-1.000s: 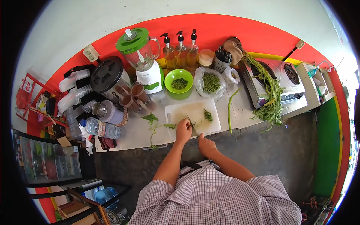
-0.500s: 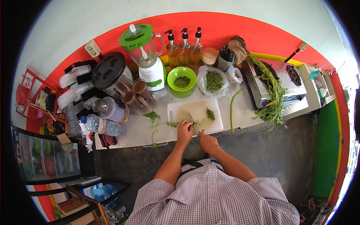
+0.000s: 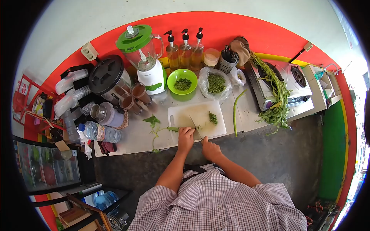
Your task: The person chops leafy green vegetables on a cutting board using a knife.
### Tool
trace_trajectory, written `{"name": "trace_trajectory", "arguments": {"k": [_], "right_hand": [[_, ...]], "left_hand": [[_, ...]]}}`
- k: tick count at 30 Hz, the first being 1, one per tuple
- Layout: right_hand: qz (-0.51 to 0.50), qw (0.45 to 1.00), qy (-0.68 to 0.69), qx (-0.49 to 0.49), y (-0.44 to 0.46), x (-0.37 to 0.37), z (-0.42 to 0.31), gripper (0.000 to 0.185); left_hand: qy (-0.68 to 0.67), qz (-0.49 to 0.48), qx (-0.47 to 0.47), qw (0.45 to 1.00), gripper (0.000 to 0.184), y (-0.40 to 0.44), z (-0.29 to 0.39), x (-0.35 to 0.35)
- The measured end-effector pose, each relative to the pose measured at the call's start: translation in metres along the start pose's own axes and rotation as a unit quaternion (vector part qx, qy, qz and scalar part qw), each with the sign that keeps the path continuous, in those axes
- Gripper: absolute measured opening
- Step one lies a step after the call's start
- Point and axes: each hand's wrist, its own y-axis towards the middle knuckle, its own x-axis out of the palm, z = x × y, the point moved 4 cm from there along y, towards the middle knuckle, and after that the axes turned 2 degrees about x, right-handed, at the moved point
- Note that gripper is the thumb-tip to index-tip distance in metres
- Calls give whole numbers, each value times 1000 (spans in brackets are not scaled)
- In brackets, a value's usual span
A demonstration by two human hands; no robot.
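A white cutting board (image 3: pixel 177 111) lies at the counter's front edge with a small pile of chopped greens (image 3: pixel 212 118) on its right part. My right hand (image 3: pixel 211 149) is closed round the handle of a knife (image 3: pixel 194 122), whose blade points away over the board. Left of the blade, my left hand (image 3: pixel 186 138) rests on the board with its fingers together; what they hold is too small to make out. A leafy green stem (image 3: pixel 155 133) lies left of the board. To the right of the board is a long green stalk (image 3: pixel 235 115).
Behind the board stand a green bowl (image 3: pixel 182 96) and a plastic bag of greens (image 3: pixel 216 84). A blender (image 3: pixel 152 79) and pump bottles (image 3: pixel 185 54) are farther back. Leafy stalks (image 3: pixel 283 102) hang over the stove (image 3: pixel 291 90). A water bottle (image 3: pixel 100 132) lies left.
The camera view has shifted slightly. My left hand has shifted a little along the board beside the blade, and its fingers are now more extended. My right hand still grips the knife.
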Motion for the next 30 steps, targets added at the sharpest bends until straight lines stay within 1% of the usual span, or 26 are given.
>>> {"name": "trace_trajectory", "arguments": {"k": [2,4,5,7,9,13,14,16,19,21,23,25,27,30], "right_hand": [[-11,1000,-8,-6,4,-9,1,45],[-21,1000,-13,-13,3,-21,-1,46],[-33,999,-19,-20,0,-27,-3,46],[-45,998,-26,-31,-1,-26,-5,47],[-18,1000,-9,-3,-6,-17,-6,46],[-23,1000,-5,1,-1,-14,-5,46],[-22,1000,-15,-14,3,-19,-4,46],[-21,999,-25,-27,0,-26,-5,47],[-36,999,-31,-25,-6,-23,-5,48],[-1,1000,-16,-9,-10,-9,-2,47],[-10,1000,-25,-12,0,-4,1,47],[-20,999,-32,-15,2,-13,-2,47],[-29,998,-39,-29,3,-24,-3,47],[-23,999,-20,-20,-4,-17,-5,48]], "left_hand": [[-7,12,2,1000,11,2,4,-2],[-54,3,-88,995,11,4,1,-2],[-54,2,-87,995,11,6,2,-3],[-37,-7,-49,998,13,8,1,-3],[-27,-11,-42,999,15,6,-1,-3],[-12,-27,-25,999,16,4,-3,-1],[-12,-27,-26,999,16,3,-3,-2],[23,-23,30,999,14,0,3,-3],[45,-41,56,997,17,-6,10,-8],[47,-48,54,996,21,-6,10,-9],[48,-58,48,996,24,-8,8,-8],[74,-78,63,992,30,-9,12,-10],[76,-81,66,992,31,-9,15,-11],[73,-82,71,991,33,-10,15,-13]]}}
